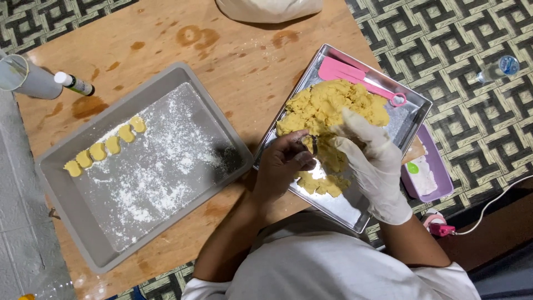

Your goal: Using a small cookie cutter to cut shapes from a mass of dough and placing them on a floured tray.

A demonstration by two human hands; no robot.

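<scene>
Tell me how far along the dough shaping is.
Done: five shaped pieces sit in a row at the floured grey tray's far left. In hand: the bare left hand holds a small metal cutter at the dough, the gloved right hand beside it. Left: most of the yellow dough remains in the metal tray.

Left hand (283,166): bare, palm down, fingers curled inward, thumb and forefinger pinched together at the tips.
Left arm: bare forearm, bent at the elbow, running from the lower middle of the view up to the wrist.
Right hand (373,161): in a thin white glove, fingers spread and pressed downward, forefinger stretched up and to the left.
Right arm: bare forearm below the glove cuff, white sleeve at the upper arm.
Spacing: the two hands sit just beside each other, fingertips near.
</scene>
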